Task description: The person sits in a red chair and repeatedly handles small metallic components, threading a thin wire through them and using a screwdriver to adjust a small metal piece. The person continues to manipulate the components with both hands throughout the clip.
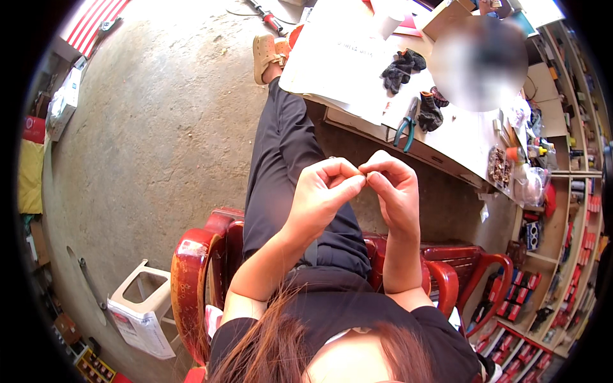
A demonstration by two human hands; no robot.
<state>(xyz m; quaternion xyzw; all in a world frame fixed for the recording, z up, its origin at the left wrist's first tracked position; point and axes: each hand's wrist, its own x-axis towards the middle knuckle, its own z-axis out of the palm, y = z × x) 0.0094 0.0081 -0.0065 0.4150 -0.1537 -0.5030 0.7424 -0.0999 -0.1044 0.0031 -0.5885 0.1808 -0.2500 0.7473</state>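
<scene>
Red chair (191, 281): above it, left hand (322, 195) and right hand (396, 191) pinch fingertips together; held item too small to tell, could drop if grip slackens.

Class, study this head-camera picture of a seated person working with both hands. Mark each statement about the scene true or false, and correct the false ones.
1. The left hand and right hand meet at the fingertips. True.
2. The pliers are in the right hand. False: they lie on the table.
3. The person sits on a red chair. True.
4. Dark gloves are worn on both hands. False: the hands are bare; the gloves lie on the table.
</scene>
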